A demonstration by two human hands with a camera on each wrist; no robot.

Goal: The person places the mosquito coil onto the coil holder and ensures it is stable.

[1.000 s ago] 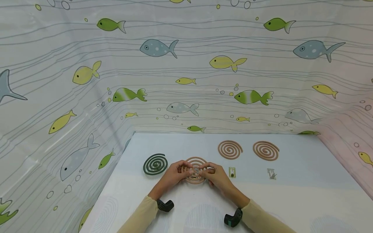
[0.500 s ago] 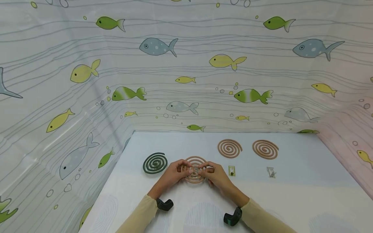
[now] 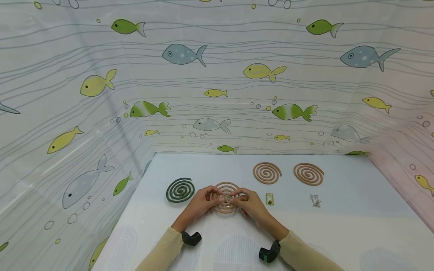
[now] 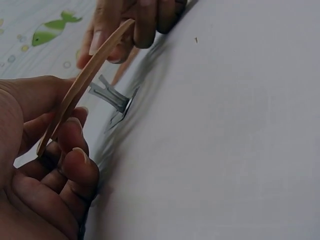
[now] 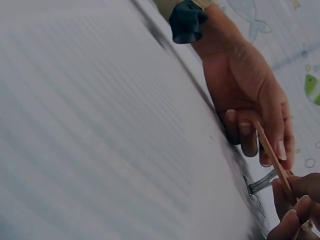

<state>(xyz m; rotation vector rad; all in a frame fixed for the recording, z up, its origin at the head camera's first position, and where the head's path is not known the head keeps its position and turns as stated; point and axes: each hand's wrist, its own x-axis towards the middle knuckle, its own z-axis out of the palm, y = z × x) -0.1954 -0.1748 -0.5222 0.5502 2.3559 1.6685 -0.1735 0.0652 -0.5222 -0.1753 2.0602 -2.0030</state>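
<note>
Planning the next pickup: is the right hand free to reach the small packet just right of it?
Probably not right now: the right hand and left hand both hold the tan coil. The packet lies close, with bare table between.

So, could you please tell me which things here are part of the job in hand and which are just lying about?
In hand:
tan coil, held by left hand and right hand
metal stand beneath it

Lying about:
green coil
two spare tan coils
two small packets

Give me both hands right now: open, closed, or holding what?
Left hand: closed, gripping the left edge of the tan coil.
Right hand: closed, pinching the same coil's right edge.
</note>
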